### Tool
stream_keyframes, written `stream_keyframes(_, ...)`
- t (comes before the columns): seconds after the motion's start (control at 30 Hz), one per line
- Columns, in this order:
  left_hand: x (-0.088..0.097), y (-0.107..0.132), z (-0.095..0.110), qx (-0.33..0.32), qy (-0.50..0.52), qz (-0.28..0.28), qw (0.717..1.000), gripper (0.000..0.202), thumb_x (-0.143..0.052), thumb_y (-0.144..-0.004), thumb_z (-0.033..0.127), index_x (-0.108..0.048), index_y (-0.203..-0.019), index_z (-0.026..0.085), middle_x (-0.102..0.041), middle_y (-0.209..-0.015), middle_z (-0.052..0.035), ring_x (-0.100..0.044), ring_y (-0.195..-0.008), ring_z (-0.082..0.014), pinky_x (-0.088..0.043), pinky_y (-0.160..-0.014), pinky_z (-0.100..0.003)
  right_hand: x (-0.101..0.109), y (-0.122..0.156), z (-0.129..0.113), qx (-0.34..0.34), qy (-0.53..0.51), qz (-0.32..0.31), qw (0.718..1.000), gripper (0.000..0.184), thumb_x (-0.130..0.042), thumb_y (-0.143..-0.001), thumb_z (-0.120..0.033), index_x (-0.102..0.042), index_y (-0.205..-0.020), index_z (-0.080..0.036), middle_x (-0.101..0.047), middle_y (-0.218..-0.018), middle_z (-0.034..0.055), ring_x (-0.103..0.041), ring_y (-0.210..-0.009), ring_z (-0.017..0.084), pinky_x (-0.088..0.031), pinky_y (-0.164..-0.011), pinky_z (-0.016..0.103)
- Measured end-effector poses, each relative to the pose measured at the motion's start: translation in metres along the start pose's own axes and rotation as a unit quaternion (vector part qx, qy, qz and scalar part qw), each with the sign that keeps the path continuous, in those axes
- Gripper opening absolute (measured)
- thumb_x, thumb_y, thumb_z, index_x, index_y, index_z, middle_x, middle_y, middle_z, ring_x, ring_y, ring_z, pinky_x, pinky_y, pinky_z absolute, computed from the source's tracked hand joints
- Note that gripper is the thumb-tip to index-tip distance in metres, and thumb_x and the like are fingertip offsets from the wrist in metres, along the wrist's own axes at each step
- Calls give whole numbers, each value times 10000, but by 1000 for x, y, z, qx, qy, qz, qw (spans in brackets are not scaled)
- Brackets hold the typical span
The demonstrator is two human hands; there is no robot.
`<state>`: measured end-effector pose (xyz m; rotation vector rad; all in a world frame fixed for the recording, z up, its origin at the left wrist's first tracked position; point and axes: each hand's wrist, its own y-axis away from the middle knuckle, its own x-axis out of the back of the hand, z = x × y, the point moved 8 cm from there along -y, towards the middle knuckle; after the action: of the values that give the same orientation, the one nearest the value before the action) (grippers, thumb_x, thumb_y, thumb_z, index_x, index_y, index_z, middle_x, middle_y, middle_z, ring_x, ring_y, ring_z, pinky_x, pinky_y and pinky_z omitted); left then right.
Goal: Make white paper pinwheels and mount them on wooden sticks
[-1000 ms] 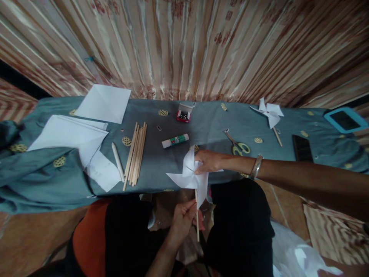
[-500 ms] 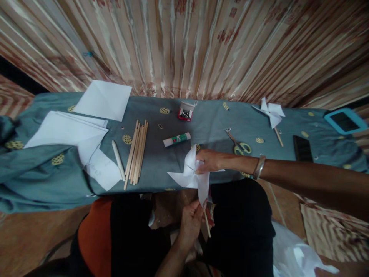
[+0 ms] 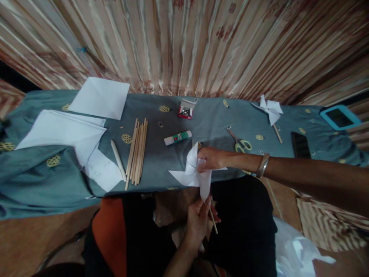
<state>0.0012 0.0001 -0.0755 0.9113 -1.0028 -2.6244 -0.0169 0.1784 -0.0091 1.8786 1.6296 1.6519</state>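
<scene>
A white paper pinwheel (image 3: 190, 175) is held between my hands at the table's near edge. My left hand (image 3: 198, 219) is closed around its thin wooden stick (image 3: 213, 221), just below the lowest blade. My right hand (image 3: 211, 158), with a bangle on the wrist, pinches the pinwheel near its centre from above; its fingertips partly cover the middle, so I cannot make out a pin there. Beyond the pinwheel lies a glue stick (image 3: 178, 137). An open small red and white box (image 3: 186, 111) with shiny metal bits stands farther back.
Several wooden sticks (image 3: 137, 152) and a white pencil-like stick (image 3: 118, 159) lie left, beside paper sheets (image 3: 62, 129). To the right are scissors (image 3: 240, 142), another pinwheel (image 3: 271, 109), a black phone (image 3: 300, 145) and a blue-framed tablet (image 3: 340, 117). A plastic bag (image 3: 296, 246) sits on the floor.
My left hand and the lower end of the stick have shifted slightly right. The right hand stays pinched at the pinwheel's centre. The camera view has moved a little.
</scene>
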Motion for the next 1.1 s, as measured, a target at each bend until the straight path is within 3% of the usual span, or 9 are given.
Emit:
stream_keyframes(0.1, -1, 0, 1, 0, 11, 4, 1000, 660, -688, -525, 787, -612, -657, 145, -562, -508, 26, -564, -413, -130, -530, -474, -290, -2, 0, 2, -17, 2, -7, 1000, 91, -702, -726, -221, -716, -766, -141, -696, -749, 28, -611, -692, 152, -395, -552, 217)
stream_keyframes(0.27, 2, 1, 4, -9, 24, 11, 1000, 675, -717, -460, 787, -607, -638, 145, -552, -469, 36, -548, -367, -129, -483, -406, -266, -2, 1, 2, 13, -11, 6, 1000, 94, -702, -706, -220, -706, -739, -133, -669, -708, 12, -575, -644, 140, -385, -547, 220)
stream_keyframes(0.37, 6, 2, 7, -23, 6, 4, 1000, 657, -720, -478, 773, -605, -618, 142, -569, -475, 26, -555, -366, -128, -469, -401, -254, -2, 0, 2, 61, -61, 13, 996, 89, -690, -693, -232, -690, -685, -144, -634, -651, -7, -540, -607, 127, -380, -537, 216)
stream_keyframes(0.5, 11, 5, 13, -44, -21, -6, 999, 649, -716, -535, 738, -661, -770, 136, -588, -479, 29, -558, -362, -134, -447, -393, -249, -3, 1, 13, 78, -154, 44, 984, 137, -713, -643, -279, -667, -616, -153, -580, -580, -33, -488, -562, 110, -347, -512, 213)
stream_keyframes(0.67, 7, 12, 25, -58, -38, -23, 997, 619, -713, -599, 673, -675, -882, 123, -608, -493, 19, -586, -387, -151, -433, -398, -248, -11, 11, 27, 59, -320, 56, 944, 244, -755, -612, -370, -693, -660, -139, -596, -598, -22, -487, -570, 114, -357, -545, 234)
stream_keyframes(0.93, 4, 18, 41, -75, -59, -12, 995, 609, -717, -617, 647, -679, -895, 107, -595, -468, 23, -554, -360, -129, -404, -395, -230, -1, 31, 31, 73, -427, 81, 898, 423, -773, -635, -531, -718, -719, -119, -622, -570, -2, -461, -492, 97, -294, -467, 223)
stream_keyframes(1.1, 0, 21, 64, -104, -58, -26, 993, 609, -727, -598, 662, -674, -849, 110, -597, -458, 10, -555, -354, -141, -412, -387, -239, 17, 40, 36, 81, -484, 178, 853, 463, -756, -626, -598, -714, -684, -140, -661, -614, 3, -515, -535, 114, -358, -494, 234)
